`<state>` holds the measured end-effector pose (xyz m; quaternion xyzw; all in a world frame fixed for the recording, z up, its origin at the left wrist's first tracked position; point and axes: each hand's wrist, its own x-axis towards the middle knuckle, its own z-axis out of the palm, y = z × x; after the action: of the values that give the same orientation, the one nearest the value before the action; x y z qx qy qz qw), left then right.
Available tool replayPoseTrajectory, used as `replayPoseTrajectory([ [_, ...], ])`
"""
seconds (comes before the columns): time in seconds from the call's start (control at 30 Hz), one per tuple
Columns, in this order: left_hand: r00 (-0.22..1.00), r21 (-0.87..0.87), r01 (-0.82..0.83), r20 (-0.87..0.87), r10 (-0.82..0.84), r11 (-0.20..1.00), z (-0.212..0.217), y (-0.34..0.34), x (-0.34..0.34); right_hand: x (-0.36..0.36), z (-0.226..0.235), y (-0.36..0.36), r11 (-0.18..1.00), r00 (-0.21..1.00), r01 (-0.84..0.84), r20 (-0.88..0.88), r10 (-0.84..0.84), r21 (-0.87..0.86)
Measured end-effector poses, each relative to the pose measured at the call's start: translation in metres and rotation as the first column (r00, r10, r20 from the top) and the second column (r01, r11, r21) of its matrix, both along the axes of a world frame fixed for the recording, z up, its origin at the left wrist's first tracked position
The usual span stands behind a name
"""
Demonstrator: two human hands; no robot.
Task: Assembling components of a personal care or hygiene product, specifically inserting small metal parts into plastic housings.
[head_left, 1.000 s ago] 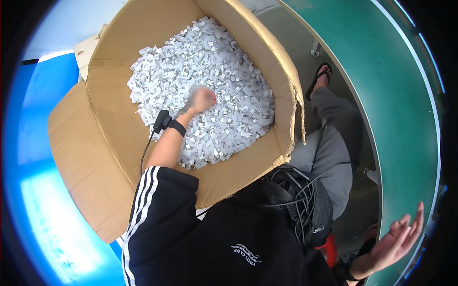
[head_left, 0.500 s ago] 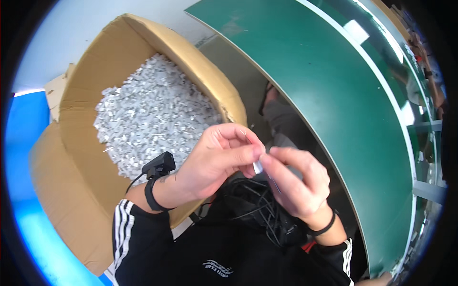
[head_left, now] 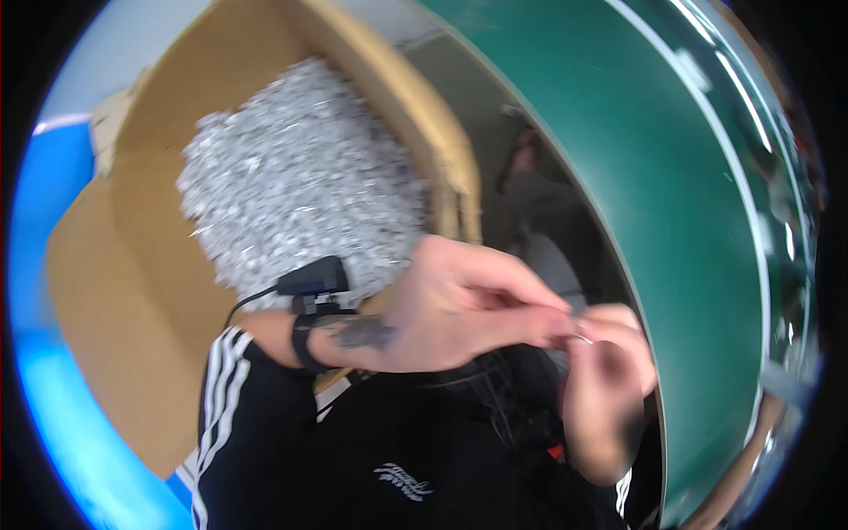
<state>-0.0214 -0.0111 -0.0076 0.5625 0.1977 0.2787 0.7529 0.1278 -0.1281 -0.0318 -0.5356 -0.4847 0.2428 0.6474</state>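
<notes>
Whitish and blurred, a tiny piece (head_left: 582, 336) is pinched by the left hand (head_left: 455, 309) and the right hand (head_left: 608, 384) together, between the cardboard box (head_left: 124, 283) and the green table (head_left: 654, 177).

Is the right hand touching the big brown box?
Apart. In the head view, the right hand is right of the cardboard box, with the left hand and grey trousers showing between them.

The right hand (head_left: 608, 402) and the carton (head_left: 124, 291) are softened by blur; the blue surface (head_left: 66, 406) is bleached by glare; the green table (head_left: 671, 221) is bowed by distortion.
</notes>
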Motion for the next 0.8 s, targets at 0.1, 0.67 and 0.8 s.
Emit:
replayPoseTrajectory([
  [0.1, 0.999, 0.072, -0.015, 0.034, 0.012, 0.997, 0.007, -0.003, -0.001, -0.008, 0.004, -0.007, 0.998, 0.997, 0.069, -0.015, -0.069, -0.003],
  [0.67, 0.217, 0.786, 0.06, -0.612, 0.76, 0.616, -0.146, 0.264, -0.224, 0.026, -0.029, -0.046, 0.959, 0.964, 0.257, 0.106, -0.245, -0.118],
  [0.8, 0.091, 0.695, 0.08, -0.719, 0.689, 0.715, -0.236, 0.251, -0.246, 0.036, -0.034, -0.066, 0.939, 0.959, 0.283, 0.061, -0.277, -0.194],
])
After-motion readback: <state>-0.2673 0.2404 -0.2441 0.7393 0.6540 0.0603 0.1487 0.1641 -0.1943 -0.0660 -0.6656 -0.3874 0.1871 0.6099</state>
